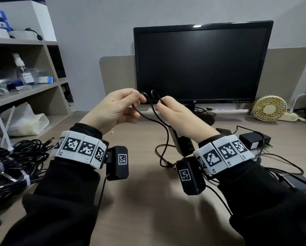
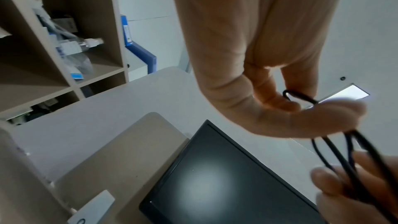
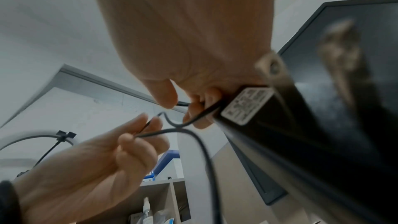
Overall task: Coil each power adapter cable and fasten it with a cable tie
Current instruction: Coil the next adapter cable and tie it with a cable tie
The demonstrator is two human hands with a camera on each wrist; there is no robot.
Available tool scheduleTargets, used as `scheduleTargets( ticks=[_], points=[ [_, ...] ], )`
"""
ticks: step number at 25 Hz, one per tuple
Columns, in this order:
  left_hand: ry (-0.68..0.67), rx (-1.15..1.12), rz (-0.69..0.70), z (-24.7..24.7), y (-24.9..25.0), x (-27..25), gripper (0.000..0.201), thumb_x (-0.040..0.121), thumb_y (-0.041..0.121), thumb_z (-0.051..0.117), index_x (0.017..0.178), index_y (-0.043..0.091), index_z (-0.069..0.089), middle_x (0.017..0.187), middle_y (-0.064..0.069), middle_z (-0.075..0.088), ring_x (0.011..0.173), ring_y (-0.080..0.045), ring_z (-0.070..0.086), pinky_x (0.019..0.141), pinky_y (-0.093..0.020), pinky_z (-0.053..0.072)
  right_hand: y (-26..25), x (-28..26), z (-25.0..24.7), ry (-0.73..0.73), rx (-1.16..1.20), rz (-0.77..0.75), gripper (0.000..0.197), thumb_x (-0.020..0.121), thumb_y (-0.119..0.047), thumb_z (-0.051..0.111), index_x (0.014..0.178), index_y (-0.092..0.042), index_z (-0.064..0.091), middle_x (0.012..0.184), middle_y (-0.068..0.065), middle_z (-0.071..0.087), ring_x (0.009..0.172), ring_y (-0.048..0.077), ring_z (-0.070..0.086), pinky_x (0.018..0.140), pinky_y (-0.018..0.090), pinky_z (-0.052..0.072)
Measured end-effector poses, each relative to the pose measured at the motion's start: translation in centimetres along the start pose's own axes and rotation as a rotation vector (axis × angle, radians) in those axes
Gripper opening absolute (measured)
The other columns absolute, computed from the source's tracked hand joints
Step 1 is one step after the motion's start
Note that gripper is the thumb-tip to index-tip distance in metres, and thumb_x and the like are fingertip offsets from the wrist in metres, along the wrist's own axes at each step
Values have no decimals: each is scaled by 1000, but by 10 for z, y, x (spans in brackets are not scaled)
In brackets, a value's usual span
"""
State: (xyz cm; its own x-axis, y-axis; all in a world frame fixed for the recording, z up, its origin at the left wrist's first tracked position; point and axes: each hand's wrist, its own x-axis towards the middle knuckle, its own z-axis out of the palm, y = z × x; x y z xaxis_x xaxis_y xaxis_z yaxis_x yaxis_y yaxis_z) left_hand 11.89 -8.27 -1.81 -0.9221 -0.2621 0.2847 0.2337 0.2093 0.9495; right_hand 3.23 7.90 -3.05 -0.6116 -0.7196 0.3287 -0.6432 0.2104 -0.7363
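Both hands are raised in front of the monitor, holding one thin black cable [image 1: 159,119]. My left hand [image 1: 141,102] pinches a small loop of it between thumb and fingers. My right hand [image 1: 160,103] pinches a second loop just beside it. The left wrist view shows my left hand [image 2: 301,105] on the loop, with several cable strands [image 2: 336,151] running to the right hand [image 2: 336,185]. The black adapter body [image 3: 247,106] with a white label sits against the right palm; the head view shows this adapter [image 1: 182,141] under the right wrist. The barrel plug [image 1: 170,165] lies on the desk.
A heap of tied black cables [image 1: 15,157] and loose white cable ties [image 1: 4,125] lie at the desk's left. More adapters [image 1: 255,139] with loose cables lie at the right. A monitor [image 1: 202,63], a small fan [image 1: 269,108] and shelves [image 1: 24,91] border the desk.
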Motion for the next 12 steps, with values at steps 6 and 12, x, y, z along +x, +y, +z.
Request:
scheduleTargets(
  ticks=[6, 12],
  points=[
    [27, 45, 62, 2, 1, 0, 20, 91, 25, 51, 87, 19, 70, 66, 9, 57, 54, -8, 57, 52, -17, 45, -1, 1, 6, -128, 48, -26, 27, 103, -26, 33, 105, -10, 54, 84, -5, 62, 67, -3, 46, 73, 25, 36],
    [155, 119, 158, 17, -1, 2, 14, 94, 16, 55, 87, 16, 67, 62, 10, 64, 54, -8, 66, 52, -19, 50, -4, 6, 12, -154, 168, 17, 44, 76, -43, 40, 98, -6, 51, 75, -2, 44, 73, 14, 40, 72, 37, 33]
  ],
)
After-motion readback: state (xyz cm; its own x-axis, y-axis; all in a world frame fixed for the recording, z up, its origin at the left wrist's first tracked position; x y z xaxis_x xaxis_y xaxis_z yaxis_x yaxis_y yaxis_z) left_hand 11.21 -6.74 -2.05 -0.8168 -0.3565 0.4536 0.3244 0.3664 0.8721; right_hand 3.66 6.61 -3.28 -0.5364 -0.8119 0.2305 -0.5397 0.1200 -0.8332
